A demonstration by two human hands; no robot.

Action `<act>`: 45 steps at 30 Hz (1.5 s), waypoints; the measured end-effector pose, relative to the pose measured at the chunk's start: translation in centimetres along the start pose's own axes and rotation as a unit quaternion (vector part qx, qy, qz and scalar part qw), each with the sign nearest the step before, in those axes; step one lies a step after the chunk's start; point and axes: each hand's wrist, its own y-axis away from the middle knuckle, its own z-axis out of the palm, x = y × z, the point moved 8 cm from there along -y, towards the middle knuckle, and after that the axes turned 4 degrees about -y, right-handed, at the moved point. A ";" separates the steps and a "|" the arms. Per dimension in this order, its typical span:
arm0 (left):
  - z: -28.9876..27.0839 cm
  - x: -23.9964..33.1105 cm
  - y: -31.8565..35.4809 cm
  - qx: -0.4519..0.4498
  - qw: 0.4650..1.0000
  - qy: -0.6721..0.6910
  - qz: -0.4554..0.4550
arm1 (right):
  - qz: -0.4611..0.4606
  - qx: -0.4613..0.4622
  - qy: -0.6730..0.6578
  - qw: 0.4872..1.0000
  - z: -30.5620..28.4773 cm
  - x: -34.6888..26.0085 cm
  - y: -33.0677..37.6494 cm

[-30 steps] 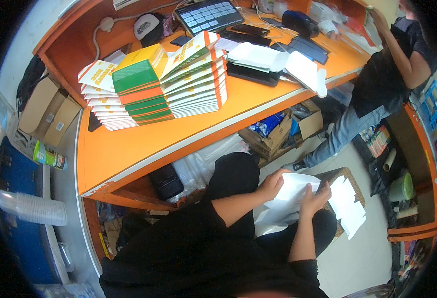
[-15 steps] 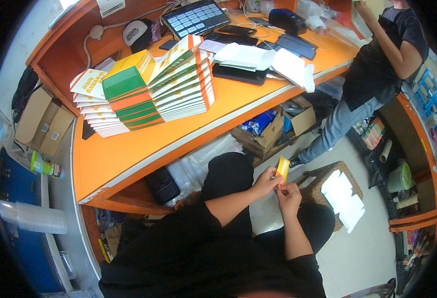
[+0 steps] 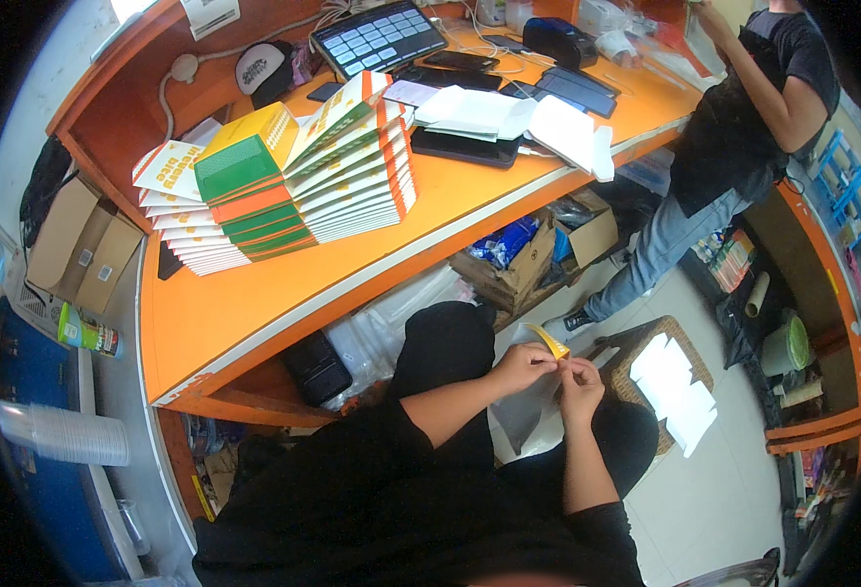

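Note:
Over my lap, my left hand (image 3: pixel 521 370) and my right hand (image 3: pixel 580 389) come together, fingertips pinched on a thin, bent yellow piece of card (image 3: pixel 551 341). The left fingers grip its near end, and the right fingertips press on the same end. A pale surface shows below the card, between my knees; I cannot tell whether it belongs to the card. On the orange counter (image 3: pixel 284 298), to the left, stands a fanned stack of folded cartons (image 3: pixel 352 181) in white, green, yellow and orange.
White flat cardboard pieces (image 3: pixel 673 391) lie on a wicker stool (image 3: pixel 618 354) to my right. Phones, a tablet (image 3: pixel 379 37) and papers (image 3: pixel 484 112) cover the counter's back. An open box (image 3: pixel 587 240) sits beneath it. Another person (image 3: pixel 743 117) stands at the far right.
The yellow card has turned from a flat face toward me to a thin curved edge. Both hands have shifted slightly, staying pinched on it. The other person's foot has moved a little left.

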 end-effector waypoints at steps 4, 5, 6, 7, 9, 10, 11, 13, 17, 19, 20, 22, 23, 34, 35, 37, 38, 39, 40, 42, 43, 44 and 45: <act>0.5 -2.0 -0.1 -0.006 0.993 0.071 -0.089 | 0.006 -0.012 0.004 1.000 0.1 -0.4 -0.3; 0.5 -2.3 -0.1 -0.007 0.991 0.091 -0.098 | 0.002 -0.012 -0.003 1.000 0.2 -0.5 -0.2; 0.6 -2.6 -0.1 -0.004 0.987 0.113 -0.113 | -0.002 -0.011 -0.001 1.000 0.2 -0.6 -0.2; 0.6 -2.5 -0.1 -0.010 0.987 0.121 -0.109 | 0.000 -0.007 0.009 1.000 0.2 -0.7 -0.2; 0.6 -2.6 0.0 -0.019 0.982 0.148 -0.120 | -0.024 -0.016 0.020 0.999 0.5 -1.2 0.0; 0.7 -2.7 0.0 -0.027 0.979 0.157 -0.129 | -0.033 -0.016 0.035 0.999 0.5 -1.4 0.1; 0.7 -2.8 0.1 -0.038 0.974 0.173 -0.143 | -0.039 -0.022 0.039 0.998 0.6 -1.6 0.2; 0.8 -2.8 0.2 -0.051 0.964 0.207 -0.157 | -0.060 -0.032 0.059 0.996 0.8 -2.1 0.3; 0.8 -2.4 0.1 -0.062 0.957 0.244 -0.145 | -0.049 -0.059 0.047 0.996 1.1 -2.4 0.2; 0.8 -2.3 0.0 -0.056 0.956 0.250 -0.143 | -0.044 -0.069 0.076 0.994 1.4 -2.5 0.4; 0.7 -2.5 0.0 -0.047 0.954 0.258 -0.147 | -0.086 -0.084 0.087 0.989 1.9 -3.2 0.8; 0.7 -2.7 -0.2 -0.043 0.959 0.238 -0.147 | -0.140 -0.110 0.130 0.975 2.8 -3.7 1.6; 0.7 -2.8 -0.3 -0.048 0.966 0.210 -0.145 | -0.158 -0.119 0.163 0.967 3.1 -3.8 1.8; -1.1 -4.6 -1.4 0.024 0.862 0.466 -0.200 | 0.273 -0.056 -0.358 0.891 2.3 2.7 0.9; -0.4 -4.5 -1.2 -0.005 0.864 0.458 -0.209 | 0.205 -0.010 -0.348 0.915 1.1 2.0 -0.2; 0.1 -4.4 -0.9 -0.009 0.872 0.438 -0.218 | 0.180 0.029 -0.320 0.930 0.3 1.9 -0.6; 0.2 -4.2 -0.7 -0.003 0.887 0.413 -0.209 | 0.146 0.047 -0.312 0.937 -0.1 1.7 -0.7; -1.0 -4.0 -0.4 0.046 0.958 0.210 -0.192 | 0.133 0.032 -0.258 0.956 0.0 1.5 -0.6; -2.0 -2.9 0.0 0.106 0.982 -0.016 -0.153 | 0.098 0.013 -0.209 0.973 0.3 1.2 -0.6; -1.1 0.3 0.3 0.083 0.964 -0.251 -0.023 | 0.140 -0.008 -0.098 0.985 0.8 2.2 0.1; 0.2 1.4 0.6 0.027 0.958 -0.283 0.031 | 0.115 -0.033 -0.076 0.990 1.3 2.0 0.2; 1.5 2.3 1.0 -0.032 0.946 -0.311 0.079 | 0.106 -0.045 -0.040 0.993 1.6 2.0 0.4; 2.5 3.3 1.6 -0.080 0.929 -0.334 0.136 | 0.087 -0.060 -0.008 0.994 1.9 1.9 0.6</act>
